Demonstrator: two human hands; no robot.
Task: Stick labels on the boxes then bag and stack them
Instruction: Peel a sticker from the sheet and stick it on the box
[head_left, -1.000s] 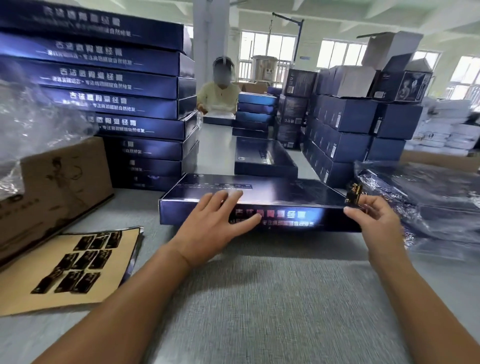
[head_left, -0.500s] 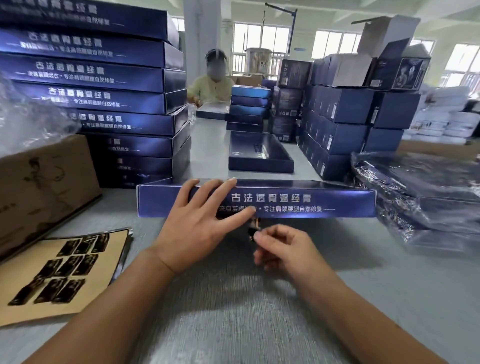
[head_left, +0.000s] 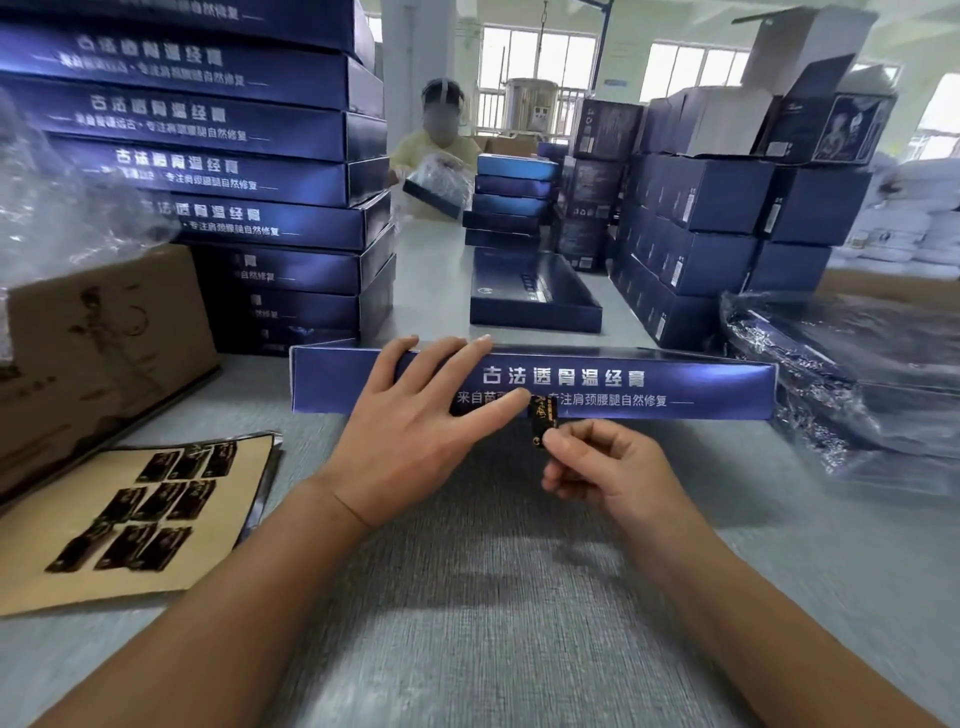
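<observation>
The left hand (head_left: 415, 415) lies flat, fingers spread, on the blue box (head_left: 675, 384). The right hand (head_left: 613, 462) pinches a little black label (head_left: 542, 420) against the box's front.

Box (head_left: 649, 387): coated card, dark blue, satin gloss, sheen on the front face, white print. Label (head_left: 542, 418): black, glossy, gold print. Sheet (head_left: 36, 535): tan paper, matt, smooth. Stickers (head_left: 189, 499) on it: black, glossy like the label. Table (head_left: 467, 623): grey cover, fine ribbed texture, matt. Bags (head_left: 857, 374): clear plastic film, crinkled, heavy glare. Carton (head_left: 93, 353): brown cardboard, dull, matt. Stack (head_left: 208, 130): same glossy blue card as the box.
</observation>
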